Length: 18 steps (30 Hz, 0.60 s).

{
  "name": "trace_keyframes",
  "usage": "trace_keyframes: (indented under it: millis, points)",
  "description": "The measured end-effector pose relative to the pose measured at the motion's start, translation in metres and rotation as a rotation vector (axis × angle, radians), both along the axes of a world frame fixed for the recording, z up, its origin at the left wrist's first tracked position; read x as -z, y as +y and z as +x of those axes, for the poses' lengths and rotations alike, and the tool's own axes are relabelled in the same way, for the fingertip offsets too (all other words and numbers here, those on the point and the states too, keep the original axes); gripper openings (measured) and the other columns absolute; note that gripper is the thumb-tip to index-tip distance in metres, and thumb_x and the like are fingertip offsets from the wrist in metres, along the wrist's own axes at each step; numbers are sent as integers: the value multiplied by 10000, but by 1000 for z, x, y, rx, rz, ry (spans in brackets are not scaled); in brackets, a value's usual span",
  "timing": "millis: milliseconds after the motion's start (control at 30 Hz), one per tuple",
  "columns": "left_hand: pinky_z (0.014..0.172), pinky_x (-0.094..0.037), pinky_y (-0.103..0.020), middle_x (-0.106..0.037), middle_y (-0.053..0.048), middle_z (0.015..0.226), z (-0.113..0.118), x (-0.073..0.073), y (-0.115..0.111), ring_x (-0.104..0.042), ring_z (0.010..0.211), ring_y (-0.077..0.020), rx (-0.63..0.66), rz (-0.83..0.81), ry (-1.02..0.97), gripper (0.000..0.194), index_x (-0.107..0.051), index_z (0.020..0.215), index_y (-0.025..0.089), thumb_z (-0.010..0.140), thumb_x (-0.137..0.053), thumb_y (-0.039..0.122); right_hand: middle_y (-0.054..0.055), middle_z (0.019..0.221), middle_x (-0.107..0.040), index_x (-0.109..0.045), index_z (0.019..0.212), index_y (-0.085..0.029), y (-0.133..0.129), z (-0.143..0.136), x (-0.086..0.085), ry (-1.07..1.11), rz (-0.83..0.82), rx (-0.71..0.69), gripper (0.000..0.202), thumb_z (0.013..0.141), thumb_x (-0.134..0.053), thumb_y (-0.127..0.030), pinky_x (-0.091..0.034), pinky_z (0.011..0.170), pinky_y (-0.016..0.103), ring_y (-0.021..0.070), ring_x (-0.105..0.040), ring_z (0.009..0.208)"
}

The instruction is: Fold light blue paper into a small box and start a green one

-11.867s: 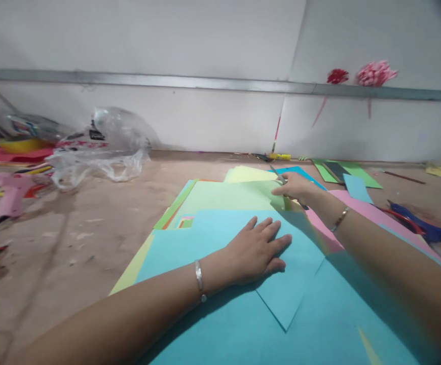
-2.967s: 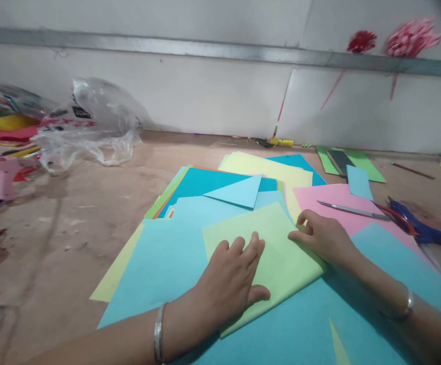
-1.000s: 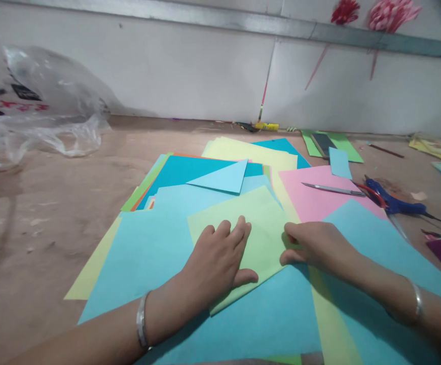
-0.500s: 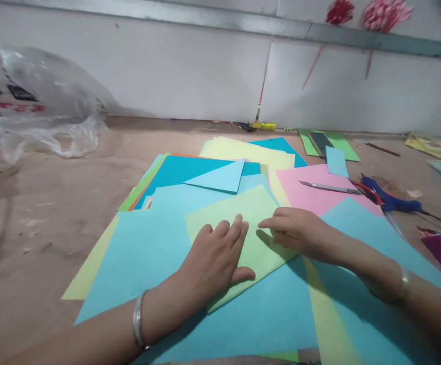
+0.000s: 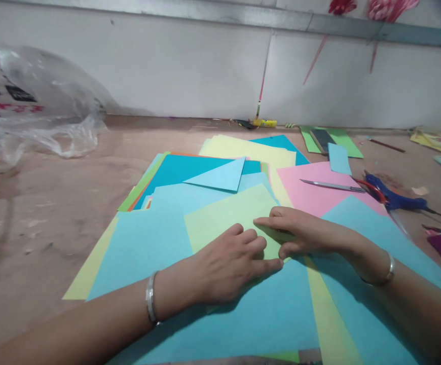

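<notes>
A pale green sheet [image 5: 228, 215], with a straight near edge partly hidden by my hands, lies on large light blue sheets [image 5: 144, 248]. My left hand [image 5: 239, 263] rests on its near part, fingers curled under and thumb stretched right along the edge. Over its right corner is my right hand [image 5: 300, 230], index finger pointing left and thumb bent down beside the tip of my left thumb. Whether the right fingers pinch the paper is unclear. Beyond the green sheet lies a folded light blue triangle [image 5: 224, 175].
Scissors [image 5: 332, 186] lie on a pink sheet [image 5: 300, 177]. A blue glue gun [image 5: 395, 197] is at the right, near a phone [image 5: 322, 141] on green paper. A clear plastic bag [image 5: 45, 106] stands at the far left, and a yellow tube [image 5: 265, 123] lies by the wall.
My left hand has moved right and turned, its fingers curling and its thumb reaching the right corner. My right thumb now shows lower, near it. The view has shifted slightly.
</notes>
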<state>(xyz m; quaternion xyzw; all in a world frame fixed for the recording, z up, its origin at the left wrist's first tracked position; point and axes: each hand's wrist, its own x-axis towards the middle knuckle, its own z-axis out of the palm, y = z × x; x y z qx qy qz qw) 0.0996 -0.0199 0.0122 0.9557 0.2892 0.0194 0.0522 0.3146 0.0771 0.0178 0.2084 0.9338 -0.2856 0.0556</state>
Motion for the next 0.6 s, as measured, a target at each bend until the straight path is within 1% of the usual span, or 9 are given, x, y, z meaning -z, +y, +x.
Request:
trace_keyframes:
  millis: [67, 133, 233, 333, 433, 500, 600]
  points:
    - [673, -291, -371, -537, -38, 864, 2, 1, 2, -443, 764, -216, 19, -17, -26, 466, -474, 1345, 295, 889, -555, 246, 47, 940, -498, -491, 1370, -181, 1, 2, 2, -6, -22, -10, 645, 827, -700, -461, -369, 707, 296, 204, -481, 860]
    - [669, -279, -364, -533, -40, 860, 2, 1, 1, -437, 747, -212, 5, -21, -37, 463, -484, 1339, 301, 886, -555, 240, 55, 942, -499, -487, 1371, -173, 2, 3, 3, 4, -39, -15, 666, 838, -666, -529, -370, 714, 303, 211, -478, 866]
    - [666, -271, -362, -538, -41, 858, -3, 0, -5, -446, 750, -215, -19, -40, -34, 453, -502, 1324, 291, 878, -560, 236, 63, 960, -504, -477, 1385, -185, 3, 4, 5, 21, -49, -13, 676, 850, -636, -565, -378, 737, 312, 218, -479, 887]
    - [684, -280, -367, -553, -30, 833, -15, -7, -17, -456, 750, -214, -24, -84, -34, 433, -533, 1285, 272, 861, -565, 191, 65, 989, -509, -467, 1401, -191, 2, 5, 5, 13, -57, 1, 693, 833, -680, -526, -391, 762, 317, 223, -488, 909]
    - [728, -294, -377, -578, -18, 833, -29, -12, -34, -466, 744, -205, -56, -119, -46, 385, -551, 1257, 261, 885, -535, 163, 62, 997, -517, -469, 1397, -209, 2, 5, 4, 8, -49, 12, 684, 828, -689, -518, -399, 758, 309, 220, -497, 906]
    - [745, -300, -377, -589, -13, 839, -37, -14, -45, -476, 744, -200, -86, -147, -56, 377, -558, 1243, 254, 872, -558, 183, 60, 991, -520, -473, 1390, -217, 2, 5, 4, 10, -38, 11, 675, 834, -670, -544, -402, 744, 305, 217, -500, 891]
    - [775, -315, -377, -598, -2, 839, -47, -12, -60, -489, 745, -193, -123, -162, -68, 381, -576, 1205, 247, 828, -633, 259, 59, 982, -522, -475, 1392, -220, 2, 6, 3, 15, -34, 7, 678, 838, -648, -572, -406, 742, 307, 215, -504, 879]
